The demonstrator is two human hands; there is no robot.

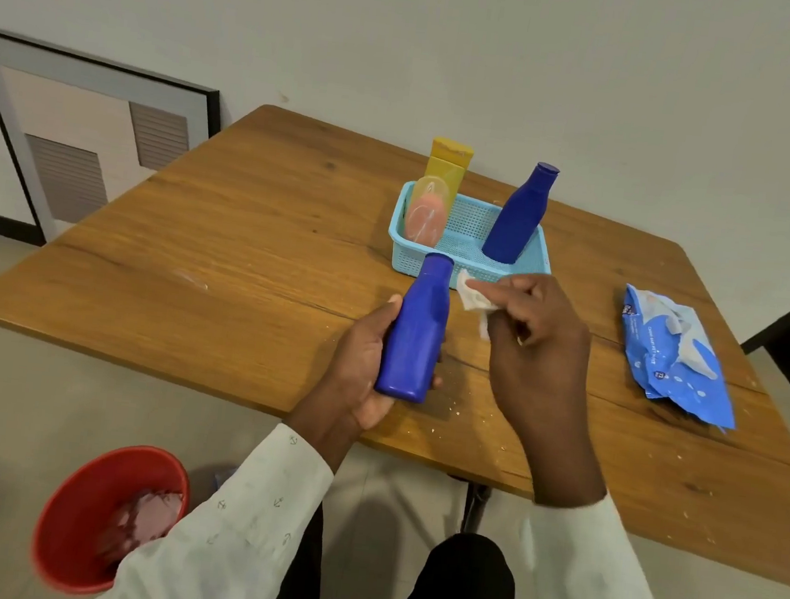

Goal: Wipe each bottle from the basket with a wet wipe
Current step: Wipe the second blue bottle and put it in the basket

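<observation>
A blue bottle (414,338) is being gripped around its body by the left hand (366,364) above the near edge of the desk (222,252). A crumpled wet wipe (473,298) is being pinched by the right hand (532,343) just beside the bottle's neck. Another blue bottle (521,215), a yellow bottle (446,168) and a pink bottle (425,217) are being kept in the basket (467,246).
</observation>
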